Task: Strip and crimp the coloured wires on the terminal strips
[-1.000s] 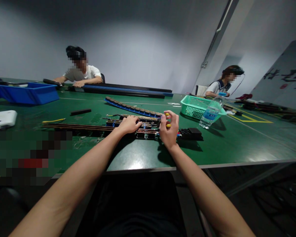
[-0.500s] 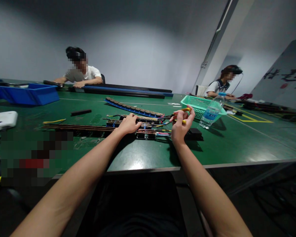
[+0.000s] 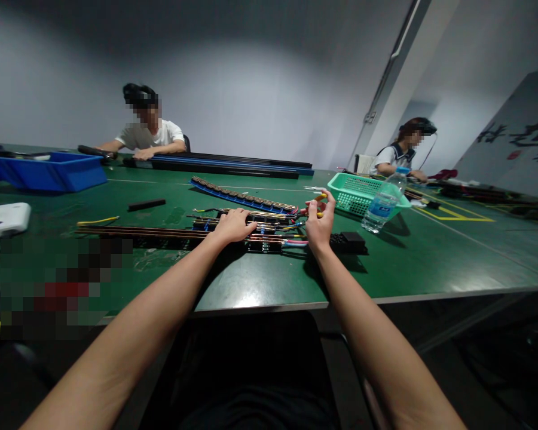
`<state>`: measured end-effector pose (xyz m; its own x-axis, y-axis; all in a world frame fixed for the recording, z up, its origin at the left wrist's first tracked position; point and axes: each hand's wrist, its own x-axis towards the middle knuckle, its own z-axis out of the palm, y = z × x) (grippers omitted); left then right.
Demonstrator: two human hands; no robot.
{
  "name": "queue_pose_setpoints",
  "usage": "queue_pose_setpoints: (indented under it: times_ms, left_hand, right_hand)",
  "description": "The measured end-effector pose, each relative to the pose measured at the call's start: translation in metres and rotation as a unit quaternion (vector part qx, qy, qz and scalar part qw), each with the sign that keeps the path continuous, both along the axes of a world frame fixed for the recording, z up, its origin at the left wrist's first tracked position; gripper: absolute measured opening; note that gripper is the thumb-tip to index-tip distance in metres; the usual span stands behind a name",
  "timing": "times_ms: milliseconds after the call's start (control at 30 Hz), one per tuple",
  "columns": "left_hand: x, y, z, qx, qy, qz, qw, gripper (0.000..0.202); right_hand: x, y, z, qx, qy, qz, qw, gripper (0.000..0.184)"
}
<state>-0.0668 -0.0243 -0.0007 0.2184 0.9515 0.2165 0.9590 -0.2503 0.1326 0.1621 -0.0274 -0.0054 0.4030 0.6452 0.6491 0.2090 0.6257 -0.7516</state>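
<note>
My left hand (image 3: 232, 227) is closed over black strips (image 3: 201, 223) with brass-coloured rails, its fingers curled across the top and its thumb along the near side. In my right hand (image 3: 319, 226) is a pair of pliers (image 3: 321, 197) with yellow handles, held near the strips' right end. The jaws are too small to make out clearly against the coloured wires (image 3: 296, 243) there. A longer strip with copper-coloured rails (image 3: 161, 232) lies in front, and a blue-based strip (image 3: 242, 197) lies slanted behind.
A green basket (image 3: 347, 194) and a water bottle (image 3: 382, 206) stand right of my hands. At the left are a blue bin (image 3: 56, 173), a white device (image 3: 4, 220) and a short dark bar (image 3: 146, 205). Two people (image 3: 150, 134) sit across the table, one (image 3: 397, 155) at the far right.
My right hand has moved left with the pliers, and its fingers have drawn closer to the wires. My left hand stays on the strips.
</note>
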Motion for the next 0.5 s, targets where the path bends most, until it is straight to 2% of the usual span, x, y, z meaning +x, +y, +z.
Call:
queue_pose_setpoints:
  times_ms: [133, 233, 300, 400, 500]
  left_hand:
    - [0.000, 0.001, -0.001, 0.008, 0.003, 0.011, 1.000, 0.058]
    - [0.001, 0.000, 0.000, 0.010, 0.003, 0.021, 1.000, 0.061]
    - [0.002, -0.002, 0.002, 0.006, 0.004, 0.028, 1.000, 0.062]
    - [0.003, -0.004, 0.005, -0.002, 0.009, 0.042, 0.999, 0.063]
    - [0.004, -0.005, 0.007, -0.006, 0.014, 0.060, 0.998, 0.065]
  right_hand:
    - [0.003, 0.005, -0.003, -0.039, -0.020, 0.057, 0.997, 0.035]
    - [0.003, 0.001, -0.005, -0.044, -0.095, 0.075, 0.992, 0.028]
    - [0.001, -0.004, -0.006, -0.037, -0.181, 0.077, 0.980, 0.024]
    - [-0.003, -0.011, -0.007, -0.040, -0.302, 0.121, 0.945, 0.023]
    - [-0.005, -0.014, -0.007, -0.044, -0.327, 0.139, 0.934, 0.025]
